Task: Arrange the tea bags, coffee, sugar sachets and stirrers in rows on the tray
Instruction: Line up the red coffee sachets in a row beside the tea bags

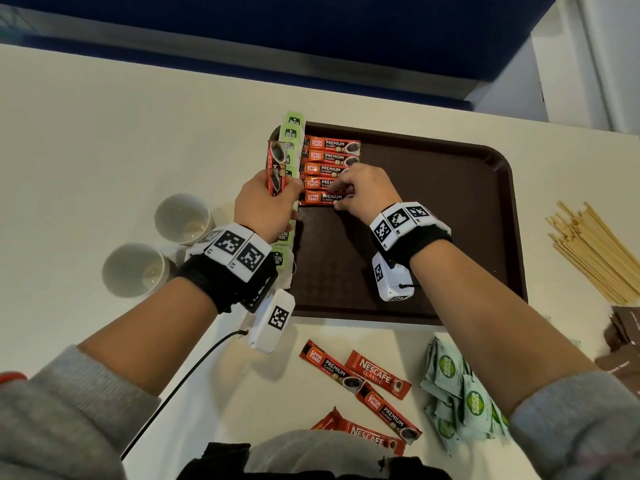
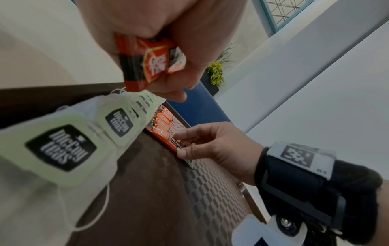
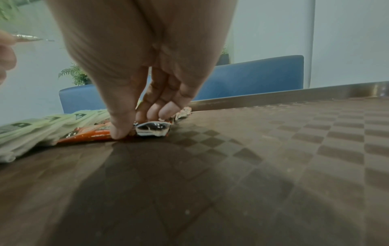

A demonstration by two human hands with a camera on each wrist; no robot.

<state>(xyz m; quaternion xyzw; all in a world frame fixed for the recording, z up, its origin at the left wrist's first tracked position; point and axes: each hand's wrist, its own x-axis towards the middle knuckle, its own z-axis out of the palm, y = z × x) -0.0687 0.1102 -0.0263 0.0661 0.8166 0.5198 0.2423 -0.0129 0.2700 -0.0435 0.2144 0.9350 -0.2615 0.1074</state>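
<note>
- The right hand (image 1: 363, 192) pinches the nearest red foil coffee stick (image 1: 320, 198) between thumb and fingertips, pressing it flat onto the dark brown plastic tray (image 1: 450, 188).
- The left hand (image 1: 266, 206) grips a small bundle of red coffee sticks (image 1: 276, 168) upright, just left of the tray's left rim.
- Five glossy red sticks lie side by side in a column on the tray's far-left part, the held one closest to the person.
- A row of pale green paper tea bags (image 1: 290, 140) with white strings overlaps along the tray's left edge, touching the coffee column.
- The tray's floor has a checkered texture and rounded corners; its right and near parts lie bare.
- On the white bench (image 1: 104, 133), loose red coffee sticks (image 1: 367, 386) and green sugar sachets (image 1: 453, 389) lie near the tray's front edge.
- Thin wooden stirrers (image 1: 592, 251) fan out to the right, two white cups (image 1: 159, 244) stand to the left.
</note>
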